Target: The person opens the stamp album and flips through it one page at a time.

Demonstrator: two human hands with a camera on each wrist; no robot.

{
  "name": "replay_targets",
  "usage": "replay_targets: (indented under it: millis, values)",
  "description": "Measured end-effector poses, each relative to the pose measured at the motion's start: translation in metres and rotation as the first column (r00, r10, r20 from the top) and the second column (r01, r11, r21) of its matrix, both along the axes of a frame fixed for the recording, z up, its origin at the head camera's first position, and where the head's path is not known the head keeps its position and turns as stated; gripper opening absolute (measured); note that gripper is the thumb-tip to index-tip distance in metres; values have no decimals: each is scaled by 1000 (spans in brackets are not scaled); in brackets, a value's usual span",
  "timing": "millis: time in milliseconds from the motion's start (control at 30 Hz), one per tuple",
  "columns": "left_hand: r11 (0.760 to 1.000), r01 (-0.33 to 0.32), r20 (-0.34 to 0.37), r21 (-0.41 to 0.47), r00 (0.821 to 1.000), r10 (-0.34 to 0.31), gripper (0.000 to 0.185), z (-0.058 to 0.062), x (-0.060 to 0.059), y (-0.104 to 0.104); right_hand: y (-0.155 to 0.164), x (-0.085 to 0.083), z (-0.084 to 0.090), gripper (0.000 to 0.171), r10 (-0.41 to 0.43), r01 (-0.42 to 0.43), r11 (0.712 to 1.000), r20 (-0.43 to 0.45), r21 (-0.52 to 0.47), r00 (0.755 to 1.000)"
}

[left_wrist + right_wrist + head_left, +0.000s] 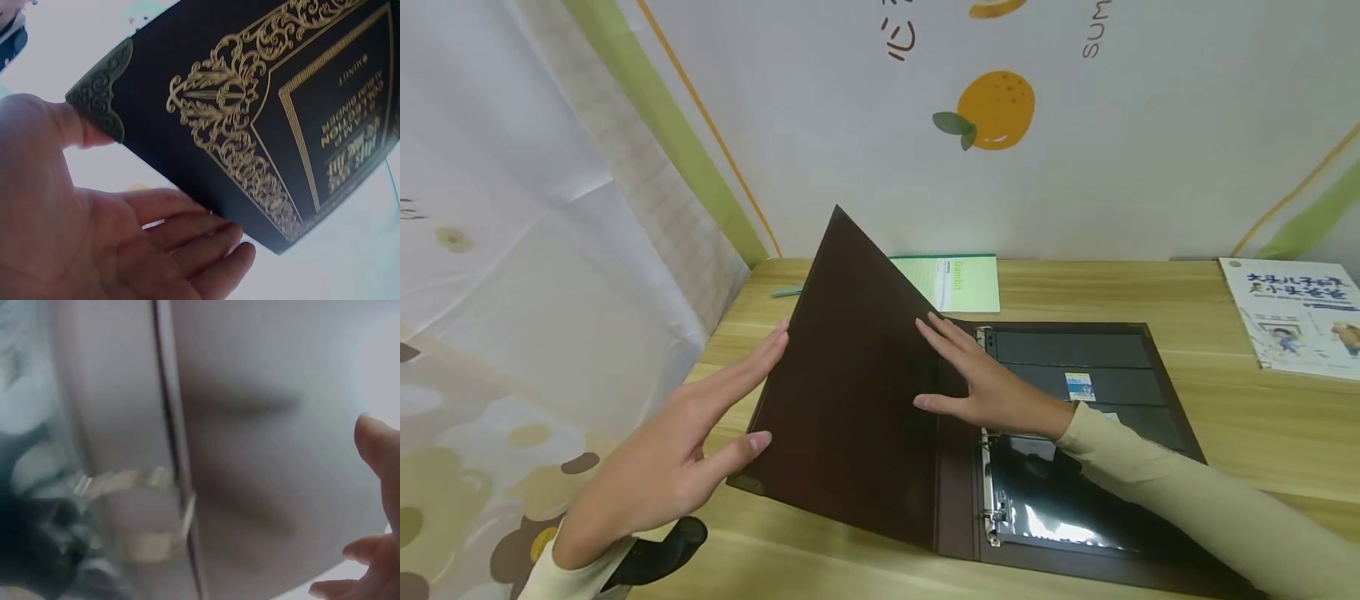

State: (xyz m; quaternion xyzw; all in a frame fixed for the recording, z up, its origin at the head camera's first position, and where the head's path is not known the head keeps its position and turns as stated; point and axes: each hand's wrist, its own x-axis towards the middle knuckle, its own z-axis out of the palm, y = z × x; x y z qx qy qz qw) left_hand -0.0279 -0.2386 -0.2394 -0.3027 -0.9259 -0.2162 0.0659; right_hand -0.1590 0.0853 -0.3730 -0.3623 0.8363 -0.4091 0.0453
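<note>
A dark brown stamp album lies spread on the wooden table, its front cover (865,392) tilted up at the left. My left hand (673,454) is at the cover's left edge, fingers extended, thumb against the inner face near the lower corner. In the left wrist view, the outside of the cover (206,94) shows gold scrollwork and a metal corner piece (106,90). My right hand (977,383), fingers spread, is over the cover's inner side by the spine; whether it touches is unclear. Black pocket pages (1067,350) on metal rings (990,467) hold a small blue-and-white stamp (1080,387).
Behind the cover lies a pale green notepad (973,287), with a thin green pen-like item (787,292) to its left. A white picture book (1296,312) is at the right. Near my left wrist is a black curved object (662,554). A fruit-print cloth (1112,183) hangs behind the table.
</note>
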Motion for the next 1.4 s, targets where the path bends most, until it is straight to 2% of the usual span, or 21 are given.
replay_targets:
  millis: [167,300,433,633,833,1000,1133,1400]
  values:
    - [1000,-11,24,-22,1000,11,84,-7,0,-16,30,-8,-3,96,-70,70,995,0,76,998]
    - [1000,5,2,12,1000,-5,83,-15,0,-25,60,-12,-7,92,-141,140,976,-8,167,990]
    - [999,1,-15,44,1000,0,83,-24,2,-33,89,-13,-9,90,-179,171,957,11,234,984]
    - [996,-89,34,7,995,89,85,-42,-2,-47,131,-11,-17,89,-212,198,932,13,303,977]
    - [986,-157,63,-50,985,160,84,-57,-5,-57,163,-8,-28,86,-228,233,910,-55,343,972]
    - [966,-219,101,-140,967,234,81,-71,-6,-56,185,-5,-35,84,-229,238,907,-68,347,971]
    - [946,-244,109,-215,956,271,81,-84,-8,-53,196,-4,-40,84,-227,242,901,-82,360,970]
    - [916,-297,116,-270,934,338,77,-116,-12,-39,203,-2,-50,89,-206,217,887,-71,408,976]
